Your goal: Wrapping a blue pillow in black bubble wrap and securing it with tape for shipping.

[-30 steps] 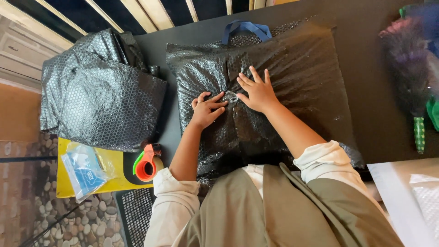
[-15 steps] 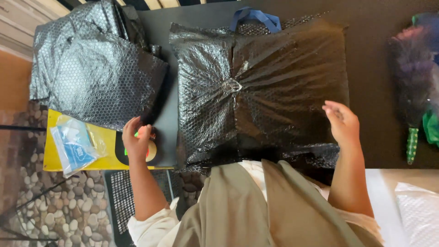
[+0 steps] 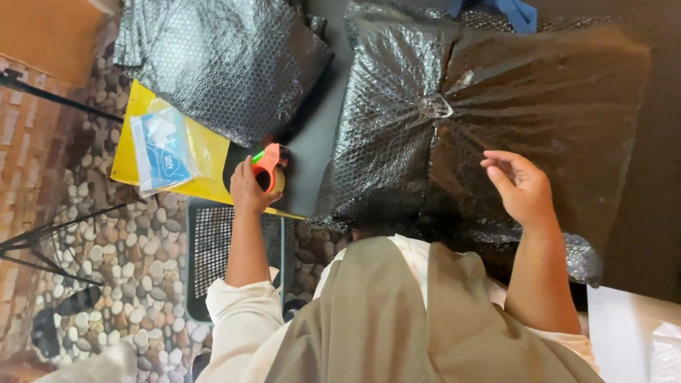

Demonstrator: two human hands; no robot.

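Note:
A bulky parcel wrapped in black bubble wrap [image 3: 454, 120] lies on the dark table right in front of me, its folds gathered and taped at the middle. My left hand [image 3: 250, 188] grips an orange tape dispenser [image 3: 268, 169] that rests on a yellow board [image 3: 135, 142] to the left of the parcel. My right hand [image 3: 521, 186] hovers above the parcel's near right part, fingers loosely curled, holding nothing.
A second black bubble-wrap bundle [image 3: 213, 60] lies at the upper left. A clear bag with blue contents [image 3: 163, 149] sits on the yellow board. A black mesh crate [image 3: 213, 248] stands on the pebble floor below it. Blue fabric [image 3: 507, 10] shows behind the parcel.
Both hands have left the parcel's middle. My left hand went left to the tape dispenser and took hold of it. My right hand drew back to the parcel's near right.

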